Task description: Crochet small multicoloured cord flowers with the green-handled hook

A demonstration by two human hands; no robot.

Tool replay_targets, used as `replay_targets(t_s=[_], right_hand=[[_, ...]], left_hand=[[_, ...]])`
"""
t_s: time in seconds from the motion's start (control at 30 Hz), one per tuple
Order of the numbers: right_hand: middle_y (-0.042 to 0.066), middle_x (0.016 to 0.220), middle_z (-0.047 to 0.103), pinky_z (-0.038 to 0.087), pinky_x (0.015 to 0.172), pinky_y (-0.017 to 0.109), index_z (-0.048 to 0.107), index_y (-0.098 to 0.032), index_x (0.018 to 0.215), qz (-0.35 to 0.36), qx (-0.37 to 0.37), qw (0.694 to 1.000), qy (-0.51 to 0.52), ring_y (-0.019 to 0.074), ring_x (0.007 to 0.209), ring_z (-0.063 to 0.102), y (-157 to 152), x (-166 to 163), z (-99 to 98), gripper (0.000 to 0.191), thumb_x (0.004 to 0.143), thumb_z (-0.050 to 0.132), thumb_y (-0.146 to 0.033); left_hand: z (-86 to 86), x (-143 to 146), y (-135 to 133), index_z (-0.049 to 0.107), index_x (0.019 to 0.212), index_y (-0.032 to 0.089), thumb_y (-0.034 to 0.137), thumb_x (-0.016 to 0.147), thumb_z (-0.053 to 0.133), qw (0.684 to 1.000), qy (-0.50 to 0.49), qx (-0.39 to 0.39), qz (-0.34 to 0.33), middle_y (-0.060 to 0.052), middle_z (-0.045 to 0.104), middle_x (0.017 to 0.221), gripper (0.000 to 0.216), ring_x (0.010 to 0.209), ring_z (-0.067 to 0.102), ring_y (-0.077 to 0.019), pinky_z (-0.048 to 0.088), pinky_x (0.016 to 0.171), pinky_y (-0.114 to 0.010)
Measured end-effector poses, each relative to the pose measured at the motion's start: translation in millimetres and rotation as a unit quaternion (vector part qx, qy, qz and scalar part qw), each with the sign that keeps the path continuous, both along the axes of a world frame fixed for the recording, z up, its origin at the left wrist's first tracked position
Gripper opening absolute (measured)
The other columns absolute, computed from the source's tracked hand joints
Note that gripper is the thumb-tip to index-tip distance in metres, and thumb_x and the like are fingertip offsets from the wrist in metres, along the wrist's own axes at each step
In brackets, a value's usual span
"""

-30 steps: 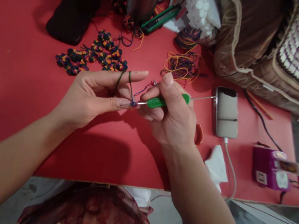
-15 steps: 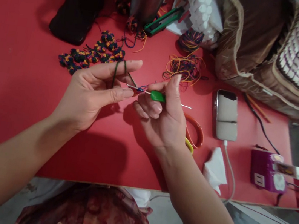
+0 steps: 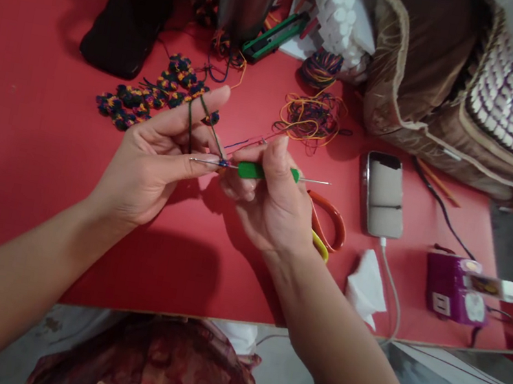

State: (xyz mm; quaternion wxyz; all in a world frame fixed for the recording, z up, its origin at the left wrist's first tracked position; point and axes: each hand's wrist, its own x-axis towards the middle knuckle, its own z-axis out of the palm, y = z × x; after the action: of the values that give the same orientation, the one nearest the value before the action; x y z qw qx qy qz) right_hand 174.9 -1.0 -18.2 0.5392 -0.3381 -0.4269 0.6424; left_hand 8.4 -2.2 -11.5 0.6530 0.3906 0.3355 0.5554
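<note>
My right hand grips a crochet hook by its green handle, thumb on top. The thin metal shaft points left and lies across my left thumb tip. Small blue and purple loops of yarn sit on the shaft between my hands. My left hand pinches near these loops with thumb and fingers; what lies under the thumb is hidden. Dark green yarn wraps round its raised index finger and runs down to the hook. Behind it lie several multicoloured crocheted pieces.
Beyond my right hand are a tangle of yarn and a yarn ball. Orange-handled scissors, a charging phone, tissue and purple adapter lie right. A black phone-like object, green cutter and brown bag stand farther back.
The hook has turned nearly level and slid left over my left thumb, showing more of its green handle. My right thumb has lowered onto it. The view has shifted slightly.
</note>
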Motion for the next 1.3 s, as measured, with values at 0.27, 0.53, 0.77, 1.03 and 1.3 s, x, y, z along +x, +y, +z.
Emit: replay_targets(t_s=[0.27, 0.53, 0.77, 1.03, 1.3], right_hand=[[-0.007, 0.059, 0.046, 0.049, 0.052, 0.028, 0.081, -0.032, 0.092, -0.067, -0.031, 0.997, -0.012, 0.0119, 0.051, 0.045, -3, 1, 2.0, 0.046, 0.106, 0.07, -0.074], [-0.008, 0.062, 0.052, 0.049, 0.053, 0.024, 0.084, -0.031, 0.097, -0.043, -0.042, 0.998, 0.006, 0.0097, 0.054, 0.049, 1, 2, -6.5, 0.046, 0.102, 0.075, -0.076], [-0.005, 0.062, 0.054, 0.05, 0.054, 0.026, 0.085, -0.025, 0.08, -0.04, 0.003, 0.999, -0.037, 0.0088, 0.057, 0.054, -6, 2, 5.0, 0.052, 0.097, 0.083, -0.075], [-0.007, 0.065, 0.06, 0.05, 0.054, 0.024, 0.087, -0.032, 0.087, -0.1, -0.032, 0.994, 0.008, 0.0083, 0.057, 0.052, -1, -2, 3.3, 0.036, 0.087, 0.096, -0.067], [-0.004, 0.071, 0.07, 0.051, 0.059, 0.024, 0.093, -0.029, 0.088, -0.049, -0.065, 0.996, 0.043, 0.0079, 0.059, 0.05, -6, 0, 8.1, 0.021, 0.085, 0.101, -0.048]], left_hand=[[-6.6, 4, -3, 0.092, 0.122, 0.038, 0.023, 0.077, 0.111, 0.999, -0.051, 0.014, -0.001, 0.005, 0.078, 0.087, 0.052, 0.081, 0.077, -0.0133, 0.07, 0.085, -0.028], [-13.5, -1, -1, 0.09, 0.123, 0.036, 0.02, 0.078, 0.108, 0.999, -0.03, -0.029, 0.006, 0.004, 0.08, 0.089, 0.051, 0.087, 0.08, -0.0177, 0.07, 0.087, -0.033], [-11.7, 0, 2, 0.09, 0.122, 0.034, 0.022, 0.078, 0.106, 0.999, -0.039, 0.022, 0.015, 0.006, 0.078, 0.083, 0.048, 0.082, 0.075, -0.0129, 0.068, 0.09, -0.029], [-11.1, 2, -2, 0.088, 0.121, 0.033, 0.014, 0.075, 0.107, 0.997, -0.028, -0.047, 0.047, 0.005, 0.082, 0.088, 0.053, 0.088, 0.08, -0.0165, 0.071, 0.094, -0.033], [-9.2, -3, 1, 0.086, 0.126, 0.035, 0.01, 0.077, 0.105, 0.997, -0.008, -0.062, 0.051, 0.005, 0.083, 0.092, 0.058, 0.094, 0.082, -0.0189, 0.071, 0.099, -0.038]])
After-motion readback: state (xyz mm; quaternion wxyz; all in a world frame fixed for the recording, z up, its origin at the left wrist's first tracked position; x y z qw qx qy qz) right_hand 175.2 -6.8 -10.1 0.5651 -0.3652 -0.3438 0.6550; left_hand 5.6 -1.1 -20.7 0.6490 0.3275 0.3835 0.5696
